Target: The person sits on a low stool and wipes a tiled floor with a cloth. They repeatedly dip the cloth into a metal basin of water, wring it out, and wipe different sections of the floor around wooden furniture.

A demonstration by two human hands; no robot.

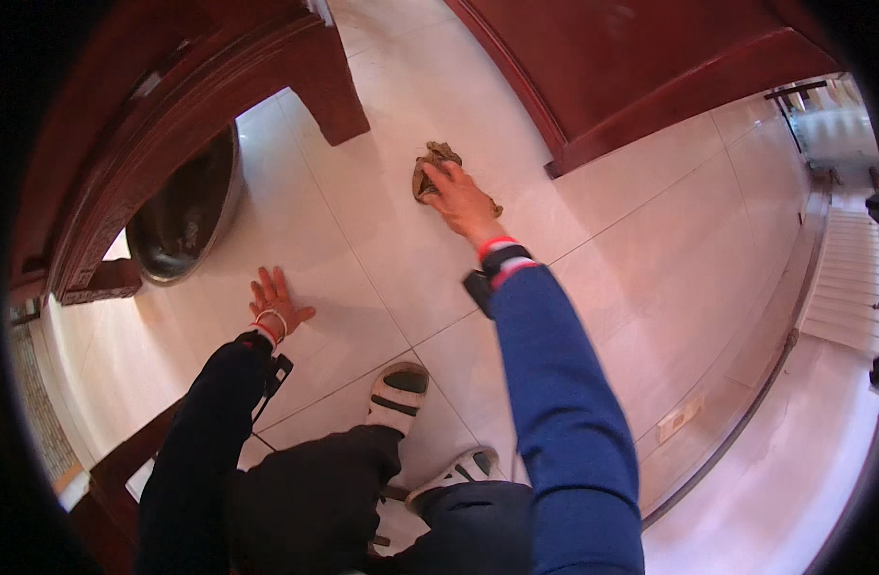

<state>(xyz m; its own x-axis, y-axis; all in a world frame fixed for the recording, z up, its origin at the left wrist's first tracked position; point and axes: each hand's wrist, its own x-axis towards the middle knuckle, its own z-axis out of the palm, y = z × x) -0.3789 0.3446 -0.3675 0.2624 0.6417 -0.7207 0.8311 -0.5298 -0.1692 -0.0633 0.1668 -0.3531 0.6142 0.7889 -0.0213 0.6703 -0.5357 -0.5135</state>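
Beneath the fingers of my right hand (462,201) a crumpled brown rag (439,152) lies on the pale tiled floor (446,287). Part of the rag bunches up beyond my fingertips, and another bit shows beside my palm. My left hand (274,298) is spread with its fingers apart and holds nothing. It is at the floor near a dark basin, though whether the palm touches the tile cannot be made out. Both wrists carry dark strapped-on devices.
A dark glossy basin (188,208) sits partly beneath carved red wooden furniture (267,72) at left. A red wooden cabinet (626,72) stands at upper right. My sandalled feet (400,395) are close behind my hands. A wall with a socket plate (680,418) runs along the right.
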